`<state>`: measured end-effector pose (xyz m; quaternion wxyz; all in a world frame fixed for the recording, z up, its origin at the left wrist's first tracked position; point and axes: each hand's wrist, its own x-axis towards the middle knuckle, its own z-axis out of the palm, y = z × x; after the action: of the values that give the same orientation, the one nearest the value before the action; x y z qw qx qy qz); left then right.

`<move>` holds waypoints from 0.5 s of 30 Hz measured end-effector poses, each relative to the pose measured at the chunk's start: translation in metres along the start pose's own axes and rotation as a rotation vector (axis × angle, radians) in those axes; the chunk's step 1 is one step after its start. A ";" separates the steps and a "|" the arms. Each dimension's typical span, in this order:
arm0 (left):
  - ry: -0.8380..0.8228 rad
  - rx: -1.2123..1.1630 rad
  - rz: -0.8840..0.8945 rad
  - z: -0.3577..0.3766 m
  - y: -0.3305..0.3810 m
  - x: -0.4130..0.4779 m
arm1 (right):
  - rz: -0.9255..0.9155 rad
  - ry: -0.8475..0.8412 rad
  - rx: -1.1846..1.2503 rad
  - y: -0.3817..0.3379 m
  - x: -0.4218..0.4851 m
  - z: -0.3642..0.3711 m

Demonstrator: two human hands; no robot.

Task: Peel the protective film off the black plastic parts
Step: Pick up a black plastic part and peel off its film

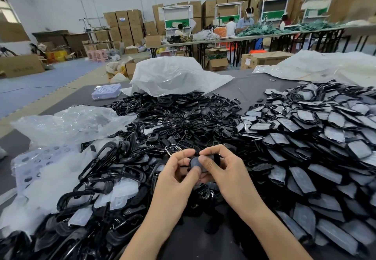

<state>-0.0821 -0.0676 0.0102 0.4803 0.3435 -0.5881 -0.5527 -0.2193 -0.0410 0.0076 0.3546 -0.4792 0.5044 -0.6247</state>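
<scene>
I hold one black plastic part (195,163) with a greyish film on its face between both hands, above the middle of the table. My left hand (176,175) pinches its left side with thumb and fingers. My right hand (220,171) grips its right side, thumb pressed on the film. To the right lies a big pile of film-covered black parts (317,137). A heap of bare black frames and parts (173,117) spreads across the centre and left.
Loose peeled films and clear plastic bags (71,123) lie at the left, over a perforated white tray (34,164). A large white bag (175,76) sits behind the heap, another bag (325,66) at far right. People work at distant tables.
</scene>
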 end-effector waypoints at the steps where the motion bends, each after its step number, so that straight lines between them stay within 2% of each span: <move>1: 0.005 -0.027 -0.008 0.000 0.000 0.000 | 0.009 0.004 0.034 -0.001 0.000 -0.001; 4: 0.049 0.060 0.040 0.000 0.000 0.000 | 0.022 0.000 0.080 -0.001 0.000 -0.002; 10: 0.155 0.192 0.127 0.004 -0.005 -0.002 | 0.039 -0.042 0.017 0.002 -0.003 0.006; 15: 0.162 0.274 0.235 0.009 0.001 -0.008 | 0.037 -0.047 0.022 -0.001 -0.003 0.004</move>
<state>-0.0875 -0.0567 0.0107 0.5359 0.3779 -0.6534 -0.3782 -0.2146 -0.0391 0.0085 0.3831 -0.4803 0.4978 -0.6122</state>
